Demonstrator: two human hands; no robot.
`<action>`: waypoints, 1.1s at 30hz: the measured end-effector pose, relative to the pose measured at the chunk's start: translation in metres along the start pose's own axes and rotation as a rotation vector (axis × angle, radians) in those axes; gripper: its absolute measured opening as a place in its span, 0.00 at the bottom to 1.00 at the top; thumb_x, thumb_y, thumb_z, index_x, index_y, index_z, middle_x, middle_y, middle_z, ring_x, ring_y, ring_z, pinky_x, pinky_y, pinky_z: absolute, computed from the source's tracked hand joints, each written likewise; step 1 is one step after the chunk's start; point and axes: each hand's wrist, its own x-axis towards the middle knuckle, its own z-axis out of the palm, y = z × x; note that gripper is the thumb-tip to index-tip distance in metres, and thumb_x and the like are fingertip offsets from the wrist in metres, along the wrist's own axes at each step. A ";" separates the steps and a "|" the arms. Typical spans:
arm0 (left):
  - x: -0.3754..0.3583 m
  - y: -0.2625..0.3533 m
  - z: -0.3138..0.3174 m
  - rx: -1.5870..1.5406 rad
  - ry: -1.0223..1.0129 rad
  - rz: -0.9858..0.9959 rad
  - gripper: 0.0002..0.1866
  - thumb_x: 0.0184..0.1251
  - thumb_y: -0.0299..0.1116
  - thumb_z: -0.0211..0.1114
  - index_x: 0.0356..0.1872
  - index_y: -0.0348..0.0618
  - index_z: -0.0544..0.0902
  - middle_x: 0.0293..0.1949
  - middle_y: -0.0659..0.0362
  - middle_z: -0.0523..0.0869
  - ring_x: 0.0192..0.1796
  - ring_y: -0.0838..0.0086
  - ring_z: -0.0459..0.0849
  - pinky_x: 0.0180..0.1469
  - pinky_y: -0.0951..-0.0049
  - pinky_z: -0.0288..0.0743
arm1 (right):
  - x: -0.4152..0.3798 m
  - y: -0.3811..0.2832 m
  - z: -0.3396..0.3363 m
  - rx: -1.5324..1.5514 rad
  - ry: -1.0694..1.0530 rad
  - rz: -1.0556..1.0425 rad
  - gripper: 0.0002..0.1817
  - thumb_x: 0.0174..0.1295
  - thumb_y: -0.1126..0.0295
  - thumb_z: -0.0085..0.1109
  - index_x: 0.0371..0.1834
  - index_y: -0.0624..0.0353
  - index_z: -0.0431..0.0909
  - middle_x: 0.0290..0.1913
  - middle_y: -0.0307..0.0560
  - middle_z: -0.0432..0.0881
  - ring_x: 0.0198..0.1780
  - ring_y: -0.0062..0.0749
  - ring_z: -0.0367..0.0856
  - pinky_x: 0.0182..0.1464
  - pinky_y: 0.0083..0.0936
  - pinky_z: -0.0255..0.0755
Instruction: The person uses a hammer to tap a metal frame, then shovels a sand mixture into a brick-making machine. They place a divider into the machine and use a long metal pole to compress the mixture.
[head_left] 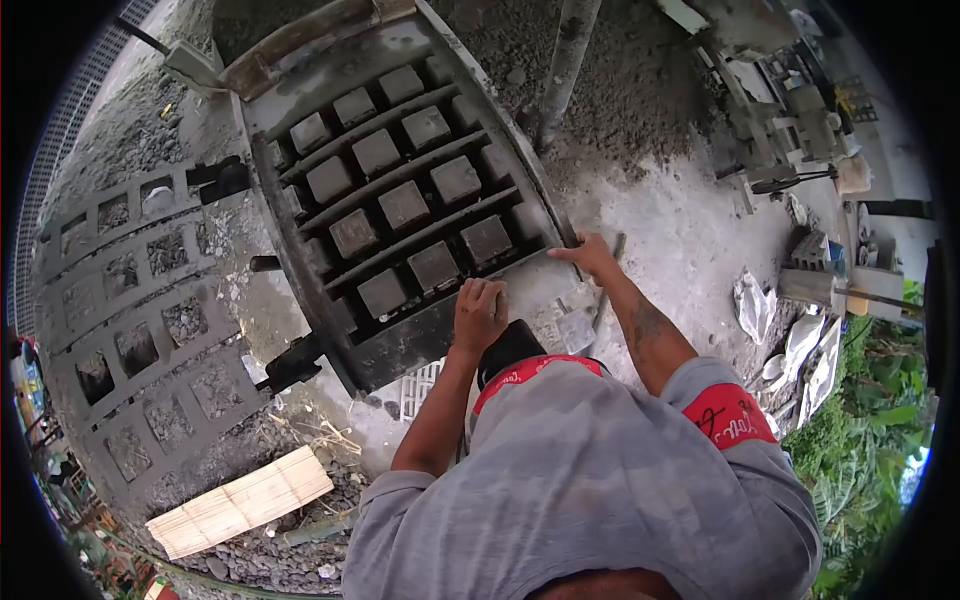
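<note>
A dark metal block mould (405, 345) lies in front of me, caked with grey cement. Rows of square cores (403, 205) stand inside it, with long divider plates between the rows. My left hand (481, 312) is at the mould's near wall with its fingers curled over the edge; the fingertips are partly hidden. At the near right corner is my right hand (588, 257), thumb and fingers apart, touching the rim. A dark rounded object (510, 350), partly hidden by my shirt, lies between my forearms.
Left of the mould is a flat cement-covered grid frame (155, 295) with square openings. A slatted mat (240, 502) lies on gravel at lower left. A pole (568, 70) rises behind the mould, beside a dark sand heap (650, 90). Crumpled white sacks (755, 308) lie at right.
</note>
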 end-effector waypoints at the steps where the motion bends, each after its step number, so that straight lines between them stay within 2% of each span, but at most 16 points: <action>1: -0.002 0.001 -0.001 -0.002 -0.003 -0.004 0.07 0.46 0.22 0.61 0.29 0.42 0.76 0.27 0.56 0.75 0.32 0.62 0.73 0.36 0.66 0.67 | -0.002 -0.002 0.001 -0.050 0.045 -0.002 0.32 0.36 0.48 0.72 0.31 0.70 0.77 0.26 0.49 0.79 0.28 0.29 0.74 0.33 0.29 0.68; 3: 0.001 0.000 -0.003 -0.038 -0.011 -0.011 0.07 0.46 0.22 0.61 0.28 0.42 0.76 0.26 0.57 0.75 0.32 0.62 0.73 0.36 0.66 0.67 | -0.001 -0.007 0.001 -0.091 0.085 -0.008 0.31 0.35 0.48 0.73 0.29 0.70 0.77 0.24 0.49 0.78 0.27 0.30 0.74 0.32 0.30 0.68; 5: 0.000 0.001 -0.007 -0.049 -0.032 -0.014 0.07 0.46 0.22 0.61 0.28 0.42 0.76 0.26 0.57 0.76 0.32 0.62 0.73 0.36 0.66 0.67 | -0.008 -0.017 -0.004 -0.179 0.062 0.036 0.31 0.31 0.47 0.73 0.23 0.67 0.75 0.22 0.55 0.78 0.27 0.36 0.79 0.31 0.33 0.70; 7: 0.005 0.004 -0.005 -0.053 -0.069 -0.039 0.08 0.43 0.21 0.61 0.28 0.41 0.77 0.28 0.56 0.77 0.34 0.61 0.74 0.37 0.66 0.68 | 0.003 -0.006 -0.002 -0.211 0.097 -0.001 0.32 0.29 0.45 0.74 0.21 0.66 0.75 0.22 0.53 0.78 0.27 0.35 0.79 0.31 0.32 0.70; 11: 0.007 0.006 -0.004 0.010 -0.160 -0.071 0.07 0.42 0.24 0.62 0.27 0.44 0.77 0.29 0.57 0.77 0.35 0.62 0.74 0.40 0.66 0.67 | 0.008 0.006 -0.007 -0.034 0.013 0.040 0.34 0.26 0.45 0.74 0.23 0.67 0.76 0.21 0.49 0.77 0.26 0.30 0.76 0.30 0.31 0.69; 13: 0.007 0.004 -0.003 0.009 -0.163 -0.039 0.08 0.42 0.25 0.62 0.27 0.44 0.77 0.28 0.58 0.77 0.35 0.63 0.74 0.39 0.66 0.66 | 0.007 0.014 -0.006 -0.020 0.108 -0.155 0.35 0.29 0.46 0.75 0.26 0.71 0.76 0.23 0.47 0.78 0.27 0.27 0.75 0.31 0.27 0.68; 14: 0.006 0.004 -0.001 0.009 -0.160 -0.023 0.08 0.42 0.25 0.63 0.27 0.44 0.77 0.28 0.58 0.76 0.35 0.63 0.74 0.39 0.66 0.66 | 0.006 0.016 -0.013 -0.081 -0.019 -0.073 0.32 0.29 0.46 0.74 0.21 0.68 0.74 0.19 0.44 0.74 0.23 0.24 0.71 0.26 0.27 0.65; 18: 0.002 0.001 0.002 0.041 -0.202 0.004 0.09 0.42 0.25 0.63 0.28 0.45 0.77 0.29 0.58 0.76 0.36 0.63 0.74 0.40 0.66 0.65 | -0.017 0.009 -0.016 0.084 0.009 -0.013 0.30 0.29 0.46 0.74 0.13 0.63 0.70 0.15 0.40 0.68 0.20 0.22 0.65 0.23 0.30 0.59; 21: 0.005 0.005 0.002 0.054 -0.187 0.014 0.08 0.42 0.26 0.61 0.28 0.45 0.77 0.29 0.57 0.77 0.37 0.62 0.74 0.43 0.65 0.66 | -0.013 0.020 -0.009 -0.003 0.053 0.018 0.30 0.29 0.46 0.74 0.13 0.63 0.71 0.14 0.40 0.69 0.20 0.21 0.65 0.23 0.27 0.60; 24: 0.004 0.008 -0.001 0.045 -0.168 0.014 0.10 0.40 0.26 0.61 0.28 0.44 0.77 0.30 0.56 0.76 0.37 0.61 0.74 0.43 0.65 0.67 | -0.017 0.015 -0.011 0.052 0.004 0.020 0.29 0.30 0.46 0.74 0.15 0.63 0.74 0.15 0.40 0.71 0.20 0.21 0.67 0.23 0.26 0.62; 27: 0.004 0.009 -0.001 0.043 -0.140 0.004 0.11 0.40 0.26 0.62 0.30 0.43 0.76 0.30 0.55 0.76 0.37 0.60 0.74 0.43 0.65 0.68 | -0.001 0.033 -0.004 0.004 0.029 -0.065 0.29 0.30 0.46 0.73 0.15 0.63 0.75 0.15 0.39 0.73 0.19 0.21 0.69 0.24 0.25 0.64; 28: 0.002 0.009 0.000 0.036 -0.129 -0.009 0.13 0.40 0.25 0.62 0.32 0.42 0.76 0.30 0.54 0.75 0.38 0.59 0.74 0.44 0.64 0.68 | -0.005 0.032 -0.005 0.014 0.007 -0.079 0.28 0.33 0.47 0.73 0.21 0.63 0.78 0.19 0.39 0.76 0.22 0.21 0.72 0.27 0.23 0.66; 29: 0.001 0.010 -0.001 0.055 -0.116 -0.023 0.13 0.40 0.25 0.62 0.32 0.42 0.76 0.30 0.54 0.75 0.38 0.59 0.74 0.44 0.64 0.68 | -0.003 0.046 0.000 0.010 -0.013 -0.096 0.28 0.33 0.47 0.73 0.21 0.63 0.78 0.19 0.39 0.76 0.22 0.21 0.72 0.27 0.23 0.66; 31: 0.000 0.014 -0.003 0.047 -0.106 0.011 0.14 0.41 0.25 0.63 0.34 0.42 0.77 0.32 0.54 0.76 0.39 0.59 0.74 0.45 0.65 0.68 | -0.003 0.071 0.008 0.242 -0.006 -0.190 0.30 0.37 0.49 0.72 0.36 0.62 0.78 0.29 0.41 0.79 0.30 0.21 0.75 0.32 0.21 0.68; 32: -0.002 0.023 -0.007 0.061 -0.095 0.005 0.14 0.41 0.25 0.63 0.34 0.42 0.77 0.32 0.54 0.76 0.39 0.59 0.74 0.45 0.65 0.68 | -0.021 0.072 -0.001 0.350 -0.060 -0.104 0.39 0.38 0.49 0.72 0.48 0.67 0.72 0.38 0.44 0.80 0.36 0.26 0.77 0.37 0.23 0.71; 33: -0.007 0.032 -0.010 0.085 -0.056 0.028 0.13 0.43 0.24 0.63 0.35 0.41 0.77 0.33 0.53 0.77 0.39 0.58 0.74 0.45 0.64 0.68 | -0.033 0.085 -0.002 0.344 -0.073 -0.113 0.39 0.38 0.49 0.72 0.48 0.67 0.72 0.38 0.44 0.80 0.36 0.26 0.77 0.37 0.23 0.71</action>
